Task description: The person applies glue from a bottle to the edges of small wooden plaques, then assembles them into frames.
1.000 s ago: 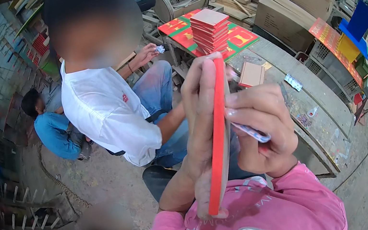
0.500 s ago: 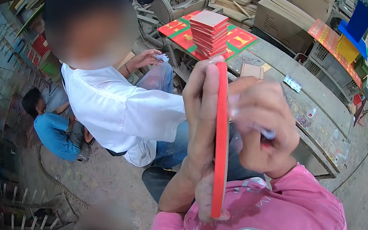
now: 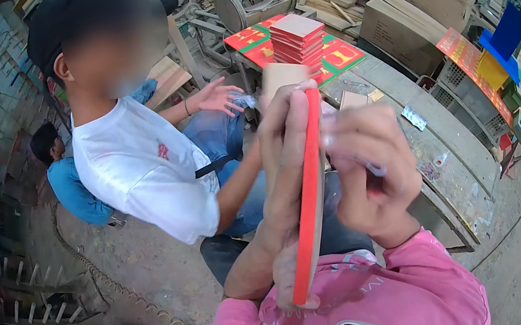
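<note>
Head view: left fingers [image 3: 295, 119] grip board [image 3: 309, 202], right fingers [image 3: 373, 137] beside it clutch whitish wad [image 3: 376, 170].

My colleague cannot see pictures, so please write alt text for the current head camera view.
The wearer's left hand grips a red-edged board, seen edge-on, while the blurred right hand holds a small pale item beside it. Nearby is a person in a white shirt; beyond, stacked red-edged pieces stand on a painted panel on a table.
</note>
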The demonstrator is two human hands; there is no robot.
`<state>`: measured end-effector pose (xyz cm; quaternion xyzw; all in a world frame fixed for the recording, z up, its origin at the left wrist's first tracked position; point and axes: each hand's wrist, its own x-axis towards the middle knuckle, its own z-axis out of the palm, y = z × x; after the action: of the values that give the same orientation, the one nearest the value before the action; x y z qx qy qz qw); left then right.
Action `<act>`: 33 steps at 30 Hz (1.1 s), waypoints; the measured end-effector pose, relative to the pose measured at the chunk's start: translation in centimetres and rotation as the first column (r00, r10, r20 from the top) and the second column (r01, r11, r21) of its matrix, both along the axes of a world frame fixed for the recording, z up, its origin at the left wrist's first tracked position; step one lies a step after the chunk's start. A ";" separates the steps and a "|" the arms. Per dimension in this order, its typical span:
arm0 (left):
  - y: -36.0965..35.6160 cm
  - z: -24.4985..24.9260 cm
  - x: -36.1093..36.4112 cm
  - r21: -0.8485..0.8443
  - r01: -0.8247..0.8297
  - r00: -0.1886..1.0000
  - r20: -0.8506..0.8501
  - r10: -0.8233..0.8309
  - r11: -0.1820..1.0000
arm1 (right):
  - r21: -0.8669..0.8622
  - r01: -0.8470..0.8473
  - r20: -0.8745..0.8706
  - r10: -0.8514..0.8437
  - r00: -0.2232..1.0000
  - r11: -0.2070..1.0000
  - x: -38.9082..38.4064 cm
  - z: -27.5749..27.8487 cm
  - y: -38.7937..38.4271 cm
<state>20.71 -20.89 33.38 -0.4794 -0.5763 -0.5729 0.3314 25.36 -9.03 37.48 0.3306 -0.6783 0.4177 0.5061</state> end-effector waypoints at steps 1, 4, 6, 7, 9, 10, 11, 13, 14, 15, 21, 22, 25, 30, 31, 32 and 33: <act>0.6 0.1 -0.2 0.056 -0.025 0.999 -0.025 0.026 0.998 | 0.006 0.027 0.017 -0.027 0.999 1.000 0.0 0.2 -0.1; 0.5 0.4 -0.2 0.053 -0.018 1.000 -0.010 0.019 0.998 | 0.040 0.005 0.013 -0.005 1.000 0.999 0.1 0.2 0.0; 0.4 0.6 0.2 0.050 -0.013 1.000 0.018 0.012 0.999 | 0.014 0.012 -0.032 -0.012 0.999 1.000 -0.6 -0.1 0.1; 0.4 0.7 0.4 0.050 -0.011 0.999 0.031 0.009 0.999 | -0.031 0.047 0.013 -0.046 0.999 0.998 -0.8 -0.1 0.0; 0.5 1.2 0.3 0.048 -0.001 0.999 0.039 -0.001 0.999 | -0.005 0.029 -0.006 -0.029 1.000 1.000 0.2 0.1 -0.3; 0.5 1.3 0.5 0.046 0.003 0.999 0.052 -0.006 0.999 | 0.021 0.011 -0.007 -0.011 1.000 1.000 0.6 0.1 -0.4; 0.4 1.3 0.7 0.045 0.005 0.998 0.068 -0.008 0.999 | 0.004 0.008 -0.037 -0.007 0.999 1.000 0.4 -0.2 -0.5; 0.4 1.3 0.9 0.041 0.013 0.995 0.095 -0.017 0.999 | -0.010 0.030 -0.025 -0.030 0.999 0.999 -0.7 -0.2 -0.2; 0.3 0.9 0.7 0.041 0.014 0.995 0.095 -0.018 0.999 | -0.023 0.054 -0.018 -0.054 0.998 0.998 -1.0 -0.1 -0.1; 0.0 0.3 0.0 0.013 -0.007 0.998 0.064 0.006 1.000 | -0.006 0.042 0.002 -0.042 0.999 0.999 -0.4 0.2 -0.3; 0.2 2.2 1.5 0.011 -0.080 0.993 0.083 0.079 0.997 | 0.033 0.008 -0.006 -0.008 1.000 0.999 0.0 0.2 -0.1; 0.2 2.3 1.3 0.016 -0.064 0.995 0.077 0.062 0.998 | 0.036 0.021 0.008 -0.022 1.000 0.999 -0.1 0.4 -0.1; 0.2 1.5 1.0 0.038 -0.018 0.997 0.079 0.015 0.999 | 0.015 0.005 -0.035 -0.004 0.999 1.000 -1.0 0.0 -0.1; 0.2 -0.3 0.0 0.065 0.046 0.996 0.078 -0.051 0.997 | 0.035 0.003 -0.039 -0.001 0.999 0.999 -0.6 0.1 -0.2; 0.1 -0.2 0.2 0.070 0.055 0.993 0.097 -0.061 0.996 | 0.051 -0.015 -0.030 0.016 0.999 0.999 -0.3 0.0 -0.3; 0.0 -0.1 0.5 0.073 0.067 0.990 0.117 -0.075 0.995 | 0.050 -0.015 -0.025 0.016 1.000 0.999 -0.4 0.0 -0.3; 0.0 0.1 0.7 0.078 0.080 0.987 0.136 -0.091 0.994 | 0.038 0.025 -0.016 -0.024 1.000 0.999 -0.8 0.0 -0.2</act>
<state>21.39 -20.90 33.45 -0.4502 -0.5560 -0.6391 0.2824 24.54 -9.27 37.46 0.3349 -0.6864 0.3959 0.5099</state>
